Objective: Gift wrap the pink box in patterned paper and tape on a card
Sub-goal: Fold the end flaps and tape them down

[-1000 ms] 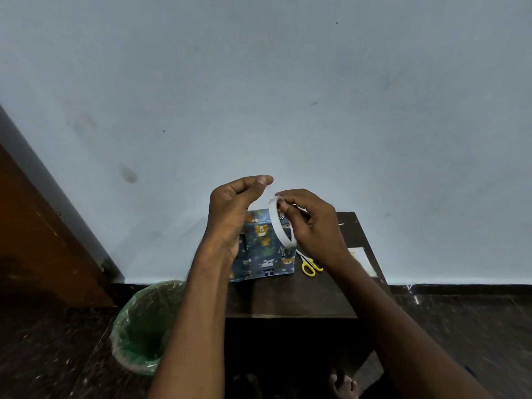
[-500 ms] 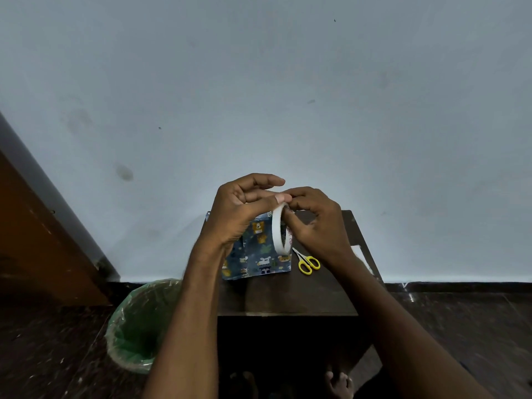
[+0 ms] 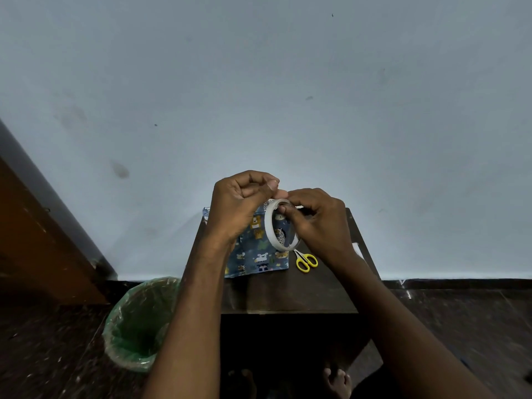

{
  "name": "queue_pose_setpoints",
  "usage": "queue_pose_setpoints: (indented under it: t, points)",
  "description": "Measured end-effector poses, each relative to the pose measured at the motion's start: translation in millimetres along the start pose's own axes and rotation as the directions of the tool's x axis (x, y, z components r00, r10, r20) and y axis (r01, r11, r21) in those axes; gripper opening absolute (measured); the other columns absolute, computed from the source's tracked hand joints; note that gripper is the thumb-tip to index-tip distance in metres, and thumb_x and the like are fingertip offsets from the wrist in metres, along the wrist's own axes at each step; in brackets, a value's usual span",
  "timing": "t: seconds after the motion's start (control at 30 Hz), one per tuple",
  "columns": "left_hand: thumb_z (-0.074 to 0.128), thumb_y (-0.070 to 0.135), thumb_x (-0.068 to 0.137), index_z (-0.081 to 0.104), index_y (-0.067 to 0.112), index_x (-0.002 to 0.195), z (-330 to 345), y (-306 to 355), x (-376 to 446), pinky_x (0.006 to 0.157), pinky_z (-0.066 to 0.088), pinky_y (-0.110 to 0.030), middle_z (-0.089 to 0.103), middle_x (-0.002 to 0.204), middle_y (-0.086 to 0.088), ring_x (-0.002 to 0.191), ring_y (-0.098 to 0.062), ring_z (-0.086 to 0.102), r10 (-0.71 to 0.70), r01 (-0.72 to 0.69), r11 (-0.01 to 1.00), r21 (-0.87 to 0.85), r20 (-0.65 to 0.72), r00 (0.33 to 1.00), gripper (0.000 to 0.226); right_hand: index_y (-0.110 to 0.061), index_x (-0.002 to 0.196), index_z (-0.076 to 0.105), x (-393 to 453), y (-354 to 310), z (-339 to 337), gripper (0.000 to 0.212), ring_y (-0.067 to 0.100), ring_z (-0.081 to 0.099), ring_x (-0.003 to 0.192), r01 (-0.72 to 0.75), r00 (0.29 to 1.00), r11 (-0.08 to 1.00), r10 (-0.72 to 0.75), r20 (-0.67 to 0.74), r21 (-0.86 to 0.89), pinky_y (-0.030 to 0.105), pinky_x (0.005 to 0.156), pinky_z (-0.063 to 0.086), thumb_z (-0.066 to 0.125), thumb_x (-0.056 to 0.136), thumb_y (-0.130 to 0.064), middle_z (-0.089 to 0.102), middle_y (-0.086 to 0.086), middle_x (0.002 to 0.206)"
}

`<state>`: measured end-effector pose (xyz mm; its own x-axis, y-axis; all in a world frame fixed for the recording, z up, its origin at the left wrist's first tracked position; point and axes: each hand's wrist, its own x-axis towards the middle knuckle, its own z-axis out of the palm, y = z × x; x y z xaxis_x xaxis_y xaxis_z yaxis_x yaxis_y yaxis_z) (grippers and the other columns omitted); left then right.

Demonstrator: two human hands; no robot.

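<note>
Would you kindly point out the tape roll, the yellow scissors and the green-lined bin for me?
tape roll [image 3: 270, 226], head view, on the left side of the white ring.
yellow scissors [image 3: 307, 262], head view, on the yellow handle loops.
green-lined bin [image 3: 135, 321], head view, on the green liner inside its wall.

Dark table [image 3: 288, 295], wrapped box [image 3: 260, 254], scissors [image 3: 305, 260]

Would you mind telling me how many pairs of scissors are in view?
1. The yellow-handled scissors lie on the dark table, just right of the wrapped box, below the right hand. Others may be hidden behind the hands.
</note>
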<state>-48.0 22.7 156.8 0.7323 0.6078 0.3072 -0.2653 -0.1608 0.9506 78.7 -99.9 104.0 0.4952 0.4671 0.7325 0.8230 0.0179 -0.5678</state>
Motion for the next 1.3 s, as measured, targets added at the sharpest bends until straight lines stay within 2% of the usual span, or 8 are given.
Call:
queue_pose_setpoints:
  t: [0.57, 0.8, 0.9, 1.0, 1.1, 1.17, 1.23, 1.3]
  points:
    - [0.074, 0.007, 0.097, 0.074, 0.003, 0.103, 7, -4, 0, 0.088, 0.065, -0.041, 0.082, 0.094, -0.012, 0.09, -0.028, 0.081, 0.041, -0.043, 0.999, -0.017, -0.097, 0.994, 0.007, -0.014, 0.095, 0.083, -2, 3, 4, 0.007, 0.008, 0.071, 0.097, -0.045, 0.998, 0.996, 0.048, -0.036, 0.074, 0.03, 0.074, 0.06, 0.078, 0.09, -0.014, 0.079, -0.005, 0.098]
    - [0.082, 0.005, 0.089, 0.076, 0.01, 0.109, -5, -4, 2, 0.096, 0.059, -0.031, 0.082, 0.094, -0.013, 0.107, -0.022, 0.077, 0.071, -0.074, 0.997, 0.037, 0.082, 0.994, 0.021, -0.015, 0.096, 0.083, -4, 2, 4, 0.012, 0.01, 0.073, 0.097, -0.095, 0.994, 0.983, 0.102, -0.036, 0.154, 0.028, 0.073, 0.062, 0.079, 0.088, -0.007, 0.078, -0.004, 0.099]
    - [0.087, 0.006, 0.085, 0.079, 0.012, 0.109, -7, -5, 3, 0.097, 0.059, -0.032, 0.082, 0.09, -0.011, 0.108, -0.019, 0.076, 0.071, -0.082, 0.991, 0.109, 0.103, 0.992, 0.026, -0.015, 0.101, 0.082, -2, 3, -1, 0.015, 0.014, 0.072, 0.102, -0.091, 0.996, 0.977, 0.085, 0.039, 0.194, 0.035, 0.079, 0.061, 0.078, 0.088, -0.008, 0.078, -0.005, 0.103]
    - [0.089, 0.009, 0.084, 0.081, 0.016, 0.107, -6, -11, 3, 0.091, 0.063, -0.048, 0.082, 0.086, -0.01, 0.095, -0.025, 0.079, 0.012, -0.049, 0.976, 0.212, 0.173, 0.985, 0.026, -0.011, 0.109, 0.077, 2, 4, -8, 0.025, 0.019, 0.07, 0.109, -0.12, 0.971, 0.956, 0.057, 0.232, 0.267, 0.044, 0.091, 0.057, 0.071, 0.085, -0.009, 0.075, -0.002, 0.11]
    - [0.089, 0.027, 0.078, 0.083, 0.029, 0.102, -1, -21, 4, 0.092, 0.062, -0.053, 0.081, 0.079, 0.005, 0.088, -0.014, 0.079, -0.011, -0.081, 0.891, 0.447, 0.198, 0.98, 0.025, -0.004, 0.12, 0.072, 4, 6, -18, 0.039, 0.03, 0.068, 0.118, -0.335, 0.896, 0.841, 0.144, 0.421, 0.424, 0.043, 0.1, 0.055, 0.057, 0.085, -0.005, 0.073, 0.011, 0.121]
    - [0.087, 0.034, 0.075, 0.082, 0.034, 0.101, 1, -24, 4, 0.09, 0.062, -0.051, 0.08, 0.077, 0.01, 0.085, -0.01, 0.079, -0.026, -0.083, 0.863, 0.498, 0.208, 0.978, 0.026, -0.006, 0.127, 0.071, 5, 8, -22, 0.049, 0.03, 0.064, 0.127, -0.465, 0.85, 0.744, 0.224, 0.477, 0.479, 0.044, 0.104, 0.052, 0.046, 0.085, -0.008, 0.072, 0.011, 0.129]
    - [0.088, 0.034, 0.076, 0.082, 0.035, 0.102, 0, -24, 4, 0.09, 0.062, -0.053, 0.081, 0.078, 0.009, 0.085, -0.01, 0.079, -0.041, -0.076, 0.869, 0.49, 0.223, 0.974, 0.026, -0.015, 0.126, 0.073, 4, 16, -21, 0.048, 0.021, 0.064, 0.126, -0.519, 0.839, 0.758, 0.362, 0.408, 0.396, 0.039, 0.1, 0.053, 0.041, 0.092, -0.008, 0.073, 0.001, 0.127]
    - [0.089, 0.032, 0.079, 0.082, 0.034, 0.104, -2, -24, 3, 0.094, 0.06, -0.053, 0.081, 0.08, 0.01, 0.089, -0.009, 0.079, -0.038, -0.09, 0.867, 0.49, 0.245, 0.969, 0.026, -0.022, 0.109, 0.078, 0, 26, -19, 0.034, 0.015, 0.071, 0.104, -0.598, 0.796, 0.766, 0.533, 0.287, 0.236, 0.034, 0.083, 0.056, 0.05, 0.094, -0.01, 0.078, -0.005, 0.106]
